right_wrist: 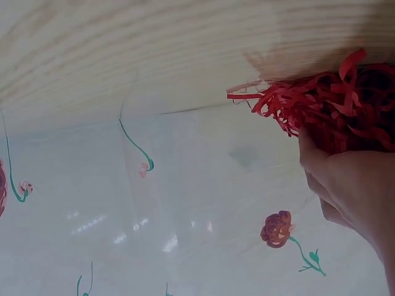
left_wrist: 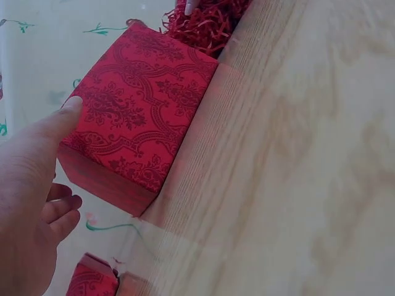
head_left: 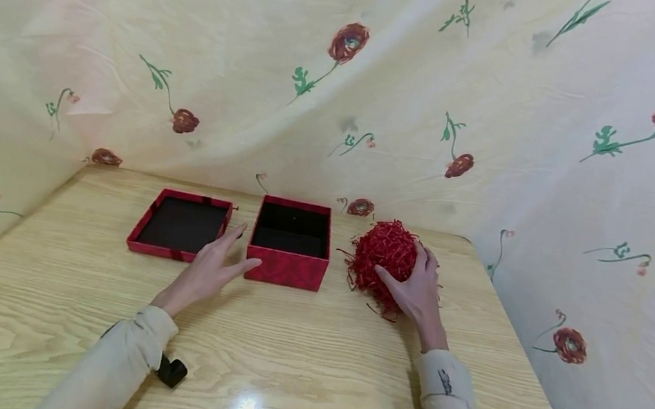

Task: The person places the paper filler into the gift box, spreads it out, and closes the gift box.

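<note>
A red patterned box (head_left: 285,268) with a black interior stands upright, its top uncovered, on the wooden table. My left hand (head_left: 211,272) is at its left side, thumb and fingers spread apart and holding nothing; in the left wrist view the thumb is beside the box (left_wrist: 136,111), and whether it touches cannot be told. Right of the box lies a heap of red shredded paper (head_left: 383,254). My right hand (head_left: 418,294) grips the heap from the right, its fingers curved over it; the right wrist view shows the fingers against the red strands (right_wrist: 333,111).
The red lid (head_left: 183,225) lies left of the box, its black inside facing up. A small black object (head_left: 172,373) is beside the left sleeve. Flowered cloth (head_left: 244,81) hangs behind and along the sides of the table (head_left: 281,352).
</note>
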The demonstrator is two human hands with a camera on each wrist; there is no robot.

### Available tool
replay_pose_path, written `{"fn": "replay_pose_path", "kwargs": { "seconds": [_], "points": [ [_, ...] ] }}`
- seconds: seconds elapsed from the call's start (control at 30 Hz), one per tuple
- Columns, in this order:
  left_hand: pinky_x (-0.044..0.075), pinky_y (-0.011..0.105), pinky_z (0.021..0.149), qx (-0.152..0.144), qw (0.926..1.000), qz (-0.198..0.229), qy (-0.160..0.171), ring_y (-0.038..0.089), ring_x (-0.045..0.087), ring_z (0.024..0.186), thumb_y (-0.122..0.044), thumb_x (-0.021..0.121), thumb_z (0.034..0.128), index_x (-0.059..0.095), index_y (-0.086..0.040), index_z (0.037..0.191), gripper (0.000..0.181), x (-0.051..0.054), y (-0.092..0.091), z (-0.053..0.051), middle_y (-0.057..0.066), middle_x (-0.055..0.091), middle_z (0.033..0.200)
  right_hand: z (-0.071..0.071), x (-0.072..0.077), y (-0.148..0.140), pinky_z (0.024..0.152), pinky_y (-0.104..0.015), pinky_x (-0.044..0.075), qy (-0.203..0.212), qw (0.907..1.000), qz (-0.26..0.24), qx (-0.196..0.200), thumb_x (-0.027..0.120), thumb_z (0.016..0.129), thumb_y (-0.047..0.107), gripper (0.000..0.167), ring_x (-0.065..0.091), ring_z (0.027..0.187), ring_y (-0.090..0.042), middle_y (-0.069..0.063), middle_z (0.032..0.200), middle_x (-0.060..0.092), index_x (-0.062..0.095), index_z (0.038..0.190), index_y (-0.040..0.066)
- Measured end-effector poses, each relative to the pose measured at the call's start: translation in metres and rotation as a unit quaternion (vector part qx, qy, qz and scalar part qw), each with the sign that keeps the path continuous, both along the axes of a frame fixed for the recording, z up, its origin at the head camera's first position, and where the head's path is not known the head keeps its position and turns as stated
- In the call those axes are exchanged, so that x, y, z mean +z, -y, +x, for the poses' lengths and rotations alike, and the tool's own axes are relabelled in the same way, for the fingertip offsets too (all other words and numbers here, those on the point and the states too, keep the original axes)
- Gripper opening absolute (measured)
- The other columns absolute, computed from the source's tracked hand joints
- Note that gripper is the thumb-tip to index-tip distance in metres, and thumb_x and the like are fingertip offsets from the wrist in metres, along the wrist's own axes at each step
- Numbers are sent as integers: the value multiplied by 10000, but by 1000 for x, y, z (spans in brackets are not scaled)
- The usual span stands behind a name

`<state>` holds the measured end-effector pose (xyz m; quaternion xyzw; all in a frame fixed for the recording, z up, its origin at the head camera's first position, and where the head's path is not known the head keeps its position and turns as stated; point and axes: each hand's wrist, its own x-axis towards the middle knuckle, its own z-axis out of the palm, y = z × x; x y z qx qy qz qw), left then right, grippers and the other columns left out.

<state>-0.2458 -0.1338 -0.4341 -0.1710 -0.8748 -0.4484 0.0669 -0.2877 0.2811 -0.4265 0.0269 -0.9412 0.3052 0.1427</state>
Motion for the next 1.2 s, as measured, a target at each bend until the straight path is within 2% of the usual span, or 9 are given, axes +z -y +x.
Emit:
{"fn": "replay_pose_path", "kwargs": {
  "seconds": [0.23,0.47,0.67,0.97,1.2],
  "points": [
    [336,670,1105,53,9995,279,160,457,362,1457,-500,675,992,256,-116,1658,875,-2,0,-6,210,280,1658,-5,-2,0,1085,-733,309,136,9999,-33,33,769,873,566,1108,227,1472,-525,-287,1637,150,145,1650,83],
    [335,655,1113,-25,9987,464,204,441,343,1470,-469,692,990,261,-107,1655,871,-3,-2,-11,192,254,1673,-7,-3,0,1075,-732,326,252,9995,-142,79,807,845,551,1126,260,1453,-528,-291,1615,179,142,1654,138],
    [311,655,1128,-43,9980,569,283,439,286,1498,-466,692,992,257,-103,1655,873,-3,-4,-13,195,241,1677,-7,-4,0,1073,-716,342,372,9990,-209,108,830,842,484,1100,324,1408,-532,-303,1571,236,172,1646,120],
    [293,636,1147,-127,9984,548,-5,407,257,1515,-434,669,1015,260,-92,1650,829,-3,-6,-15,154,242,1681,-7,-3,0,1081,-711,338,508,9986,-54,112,783,890,409,1006,327,1395,-543,-340,1542,254,211,1620,20],
    [315,625,1138,-102,9986,512,-128,418,288,1499,-402,679,1015,295,-69,1634,801,-3,-6,-14,163,274,1660,-9,-5,0,1083,-699,346,522,9986,8,91,769,899,339,915,348,1377,-538,-334,1514,284,280,1590,-9]
  ]
}}
